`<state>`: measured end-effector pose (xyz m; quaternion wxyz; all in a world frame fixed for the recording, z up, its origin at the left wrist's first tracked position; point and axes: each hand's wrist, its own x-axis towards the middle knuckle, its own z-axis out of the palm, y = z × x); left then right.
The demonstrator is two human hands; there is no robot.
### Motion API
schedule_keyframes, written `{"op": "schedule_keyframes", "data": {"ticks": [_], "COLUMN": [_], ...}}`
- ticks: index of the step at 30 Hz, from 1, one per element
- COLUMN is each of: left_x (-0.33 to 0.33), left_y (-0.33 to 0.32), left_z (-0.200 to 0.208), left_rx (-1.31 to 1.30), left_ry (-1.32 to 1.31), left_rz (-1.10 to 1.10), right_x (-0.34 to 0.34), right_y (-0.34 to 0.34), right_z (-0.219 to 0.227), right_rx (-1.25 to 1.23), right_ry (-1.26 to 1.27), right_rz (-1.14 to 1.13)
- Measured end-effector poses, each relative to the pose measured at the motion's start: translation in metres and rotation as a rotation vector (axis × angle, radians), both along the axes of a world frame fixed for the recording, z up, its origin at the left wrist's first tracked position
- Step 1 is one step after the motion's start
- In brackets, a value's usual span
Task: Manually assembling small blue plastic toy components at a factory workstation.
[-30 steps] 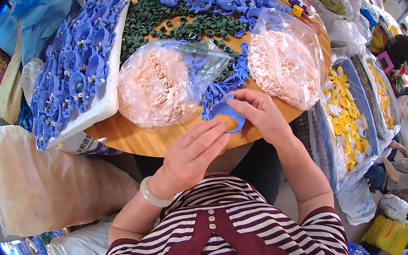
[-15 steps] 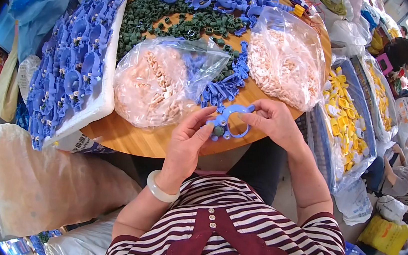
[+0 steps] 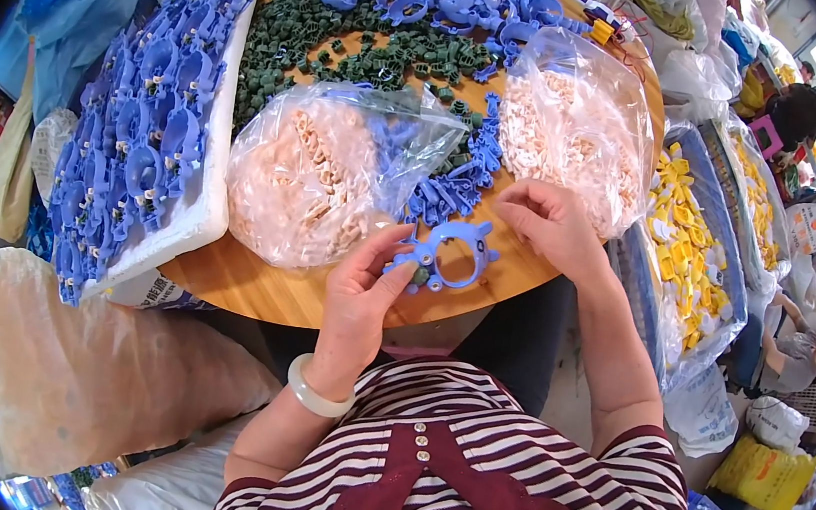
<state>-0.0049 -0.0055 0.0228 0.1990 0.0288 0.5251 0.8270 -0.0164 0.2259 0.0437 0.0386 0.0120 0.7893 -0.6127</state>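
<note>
My left hand (image 3: 365, 275) pinches a blue plastic ring-shaped part (image 3: 471, 274) by its left side, between thumb and fingers. The part has a large round opening and small knobs on its rim. A dark green piece (image 3: 421, 276) sits in it beside my thumb. My right hand (image 3: 557, 227) hovers over the table to the upper right of the ring, apart from it. Its fingers are bent and slightly apart, with nothing visible in them. Just beyond its fingertips lies a heap of slim blue plastic pieces (image 3: 450, 197).
Clear bags of pale small pieces stand left (image 3: 301, 177) and right (image 3: 577, 138) on the round wooden table (image 3: 272, 298). Small green pieces (image 3: 370, 54) and blue parts (image 3: 462, 4) cover its far side. A white foam tray (image 3: 211, 172) holds blue assemblies. Yellow parts (image 3: 681, 246) fill a right-hand crate.
My right hand has let go of the blue ring part and moved up and slightly left, away from it. The part has turned a little in my left hand.
</note>
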Motion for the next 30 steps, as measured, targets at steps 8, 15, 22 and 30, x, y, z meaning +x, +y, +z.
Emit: {"op": "schedule_keyframes", "data": {"ticks": [8,15,22,30], "left_x": [0.0,0.001,-0.001,-0.001], "left_y": [-0.012,-0.011,-0.01,-0.011], "left_z": [0.001,0.001,0.0,-0.003], "left_rx": [-0.026,0.013,-0.006,0.005], "left_ry": [0.002,-0.007,-0.005,-0.024], "left_rz": [0.019,0.026,0.028,0.041], "right_x": [-0.018,-0.02,-0.005,0.009], "right_y": [-0.022,-0.015,0.0,0.008], "right_z": [-0.016,-0.023,-0.016,-0.007], "right_rx": [0.445,0.724,0.739,0.575], "right_ry": [0.426,0.522,0.467,0.441], "right_rz": [0.062,0.018,0.085,0.101]}}
